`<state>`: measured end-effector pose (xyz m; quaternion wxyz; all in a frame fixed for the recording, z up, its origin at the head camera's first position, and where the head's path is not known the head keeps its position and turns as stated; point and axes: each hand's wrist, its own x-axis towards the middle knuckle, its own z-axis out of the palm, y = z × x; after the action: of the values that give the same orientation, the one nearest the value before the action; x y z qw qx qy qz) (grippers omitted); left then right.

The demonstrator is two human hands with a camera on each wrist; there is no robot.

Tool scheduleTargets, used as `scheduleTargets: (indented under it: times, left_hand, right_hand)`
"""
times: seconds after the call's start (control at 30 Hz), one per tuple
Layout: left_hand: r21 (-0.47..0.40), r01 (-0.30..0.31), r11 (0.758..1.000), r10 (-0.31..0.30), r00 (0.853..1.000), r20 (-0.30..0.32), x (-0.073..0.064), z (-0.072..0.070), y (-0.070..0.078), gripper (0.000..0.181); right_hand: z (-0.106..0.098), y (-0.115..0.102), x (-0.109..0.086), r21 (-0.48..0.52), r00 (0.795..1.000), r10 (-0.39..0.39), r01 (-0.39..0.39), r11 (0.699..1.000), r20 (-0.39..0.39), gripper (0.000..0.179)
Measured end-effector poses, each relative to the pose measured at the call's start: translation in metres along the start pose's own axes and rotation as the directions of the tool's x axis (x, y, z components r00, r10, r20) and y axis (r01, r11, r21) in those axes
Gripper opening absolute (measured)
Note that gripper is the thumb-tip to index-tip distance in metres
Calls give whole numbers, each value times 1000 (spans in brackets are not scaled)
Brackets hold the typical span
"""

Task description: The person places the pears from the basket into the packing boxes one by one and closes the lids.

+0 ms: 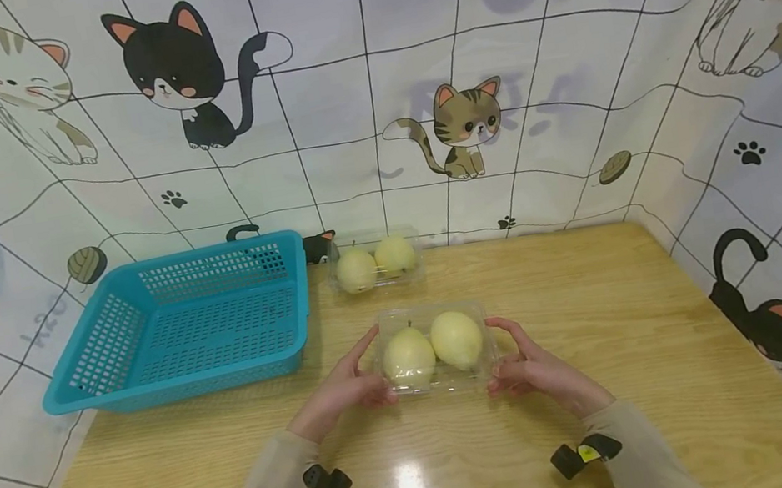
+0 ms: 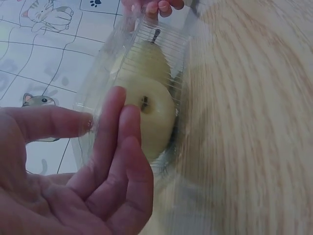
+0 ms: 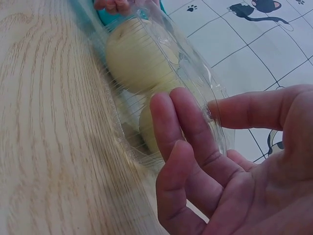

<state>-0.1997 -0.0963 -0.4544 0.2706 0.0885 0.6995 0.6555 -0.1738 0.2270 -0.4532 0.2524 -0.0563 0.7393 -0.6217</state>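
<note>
Between both hands is a clear plastic clamshell box (image 1: 450,383) with two pale yellow pears (image 1: 457,339) inside, low over the wooden table. My left hand (image 1: 345,390) pinches its left end; in the left wrist view the thumb is at the rim and the curled fingers (image 2: 129,171) lie against the side wall. At the opposite end, my right hand (image 1: 539,373) grips in the same way, its thumb on the rim in the right wrist view and its fingers (image 3: 178,161) bent against the ribbed wall (image 3: 151,73).
Behind stands another clear box (image 1: 420,269) of two pears (image 1: 355,270), close to the cat-print backdrop (image 1: 332,101). A blue perforated plastic basket (image 1: 213,325) sits at the back left of the wooden table (image 1: 573,293). Bare tabletop shows to the right.
</note>
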Motion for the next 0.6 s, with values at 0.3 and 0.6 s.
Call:
scheduleTargets:
  times: [0.3,0.6]
  left_hand:
    - [-2,-8,1000,8,1000,-4,1,0,-1,90]
    - [-43,-48,998,51,996,67,-1,-8,-9,85]
  right_hand:
    - [0,0,1,-4,1000,-6,6,1000,-4,72]
    - [3,-1,-2,-25,1000,-12,11,1000,-13,79]
